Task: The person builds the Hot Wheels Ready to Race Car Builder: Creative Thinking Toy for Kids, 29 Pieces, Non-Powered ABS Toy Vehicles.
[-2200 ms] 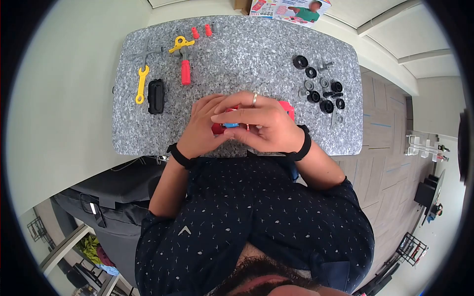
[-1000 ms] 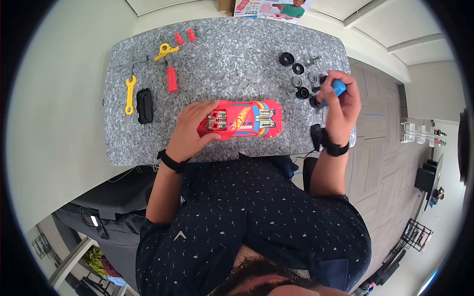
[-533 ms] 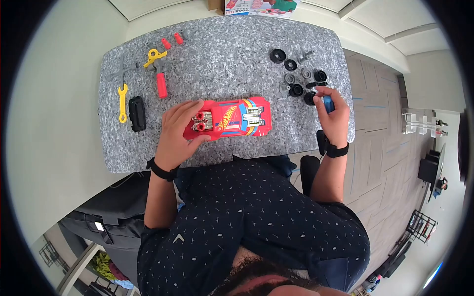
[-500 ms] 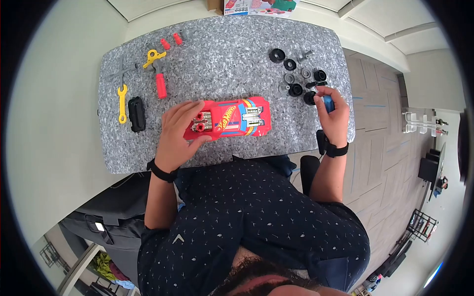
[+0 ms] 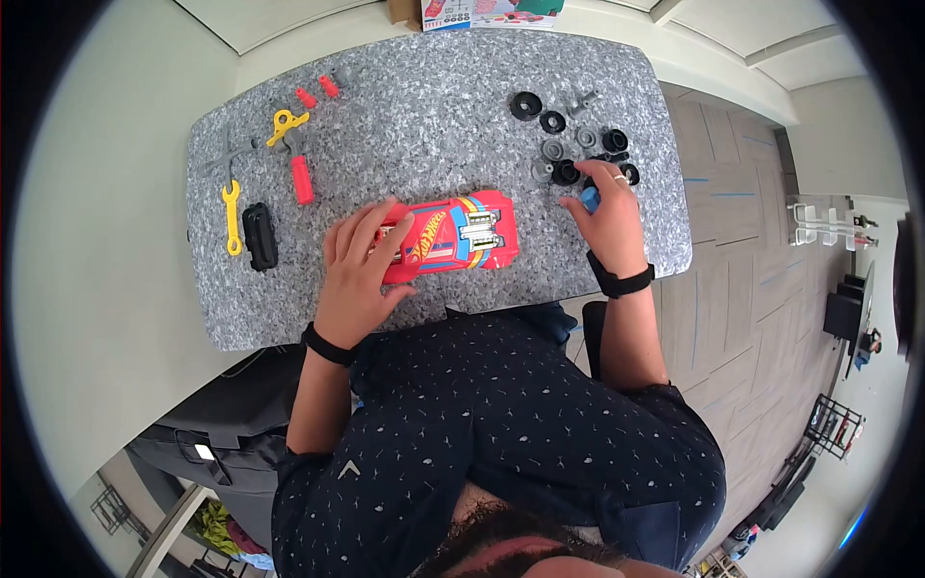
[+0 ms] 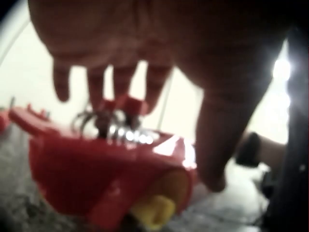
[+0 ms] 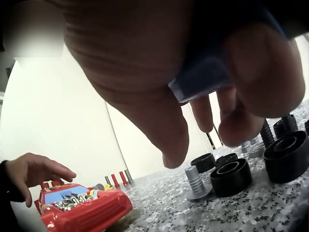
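Observation:
A red toy car [image 5: 443, 236] with a Hot Wheels decal lies on the speckled table. My left hand [image 5: 361, 265] is laid over its left end, fingers spread; in the left wrist view they reach across the silvery engine part [image 6: 130, 135], with the thumb beside the body. My right hand [image 5: 609, 217] holds a small blue plastic piece [image 7: 203, 79] against the palm, its exact kind hidden. The thumb and index finger of this hand stand apart above the table. Close by them are a grey screw [image 7: 195, 183] and black wheels [image 7: 231, 176].
More wheels, grey rings [image 5: 552, 150] and screws [image 5: 583, 102] lie at the right. On the left are a yellow wrench [image 5: 231, 217], a black tray-like part [image 5: 260, 236], a red-handled hammer [image 5: 302, 178], a grey cross-shaped tool [image 5: 229, 154] and small red parts [image 5: 329, 87]. A printed box [image 5: 491, 14] stands behind.
Both hands were together over the car; the right hand then went right with the blue piece, and now has come back left over the wheels. The left hand's fingers reach further over the car.

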The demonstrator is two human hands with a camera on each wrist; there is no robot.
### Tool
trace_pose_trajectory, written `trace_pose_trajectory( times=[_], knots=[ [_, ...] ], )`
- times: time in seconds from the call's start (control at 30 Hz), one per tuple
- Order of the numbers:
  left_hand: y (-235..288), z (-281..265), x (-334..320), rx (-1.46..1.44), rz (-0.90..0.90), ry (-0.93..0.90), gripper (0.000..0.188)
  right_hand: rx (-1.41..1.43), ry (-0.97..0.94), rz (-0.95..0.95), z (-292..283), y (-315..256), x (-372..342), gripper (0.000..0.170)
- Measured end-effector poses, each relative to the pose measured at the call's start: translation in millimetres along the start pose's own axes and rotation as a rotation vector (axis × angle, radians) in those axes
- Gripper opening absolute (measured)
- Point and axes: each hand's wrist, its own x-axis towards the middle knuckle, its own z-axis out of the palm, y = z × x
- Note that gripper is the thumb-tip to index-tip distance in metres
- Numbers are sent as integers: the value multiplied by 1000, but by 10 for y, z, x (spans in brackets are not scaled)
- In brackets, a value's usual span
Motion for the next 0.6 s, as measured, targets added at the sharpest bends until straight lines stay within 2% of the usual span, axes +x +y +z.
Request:
trace_pose_trajectory(
  times=[0.2, 0.37, 0.57, 0.6],
  knots=[
    [-116, 47, -149, 24, -101, 23, 121, -124, -54, 49, 241, 49, 137, 56],
    [-290, 108, -195, -14, -97, 45, 114, -188, -79, 87, 323, 94, 164, 55],
    [-381, 53, -143, -100, -57, 44, 108, 96, 49, -67, 16, -68, 110, 50],
    [-393, 10, -125, -125, -51, 41, 108, 168, 28, -40, -35, -107, 91, 49]
  ],
)
